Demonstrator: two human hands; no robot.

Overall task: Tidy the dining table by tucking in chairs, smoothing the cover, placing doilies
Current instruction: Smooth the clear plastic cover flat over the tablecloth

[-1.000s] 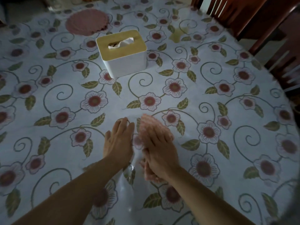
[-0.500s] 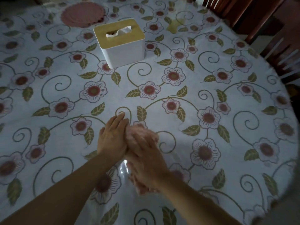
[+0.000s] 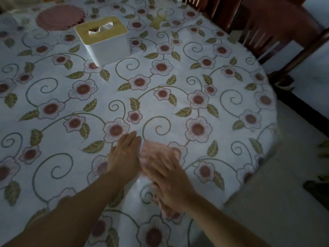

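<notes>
Dim, bluish light; right hand [image 3: 167, 173] motion-blurred; glare patch on table cover [image 3: 140, 182]; edges warped.

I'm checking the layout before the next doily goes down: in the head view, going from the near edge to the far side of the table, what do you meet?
Right hand flat on a pink doily, left hand beside it → tissue box → round pink doily at the far side.
</notes>
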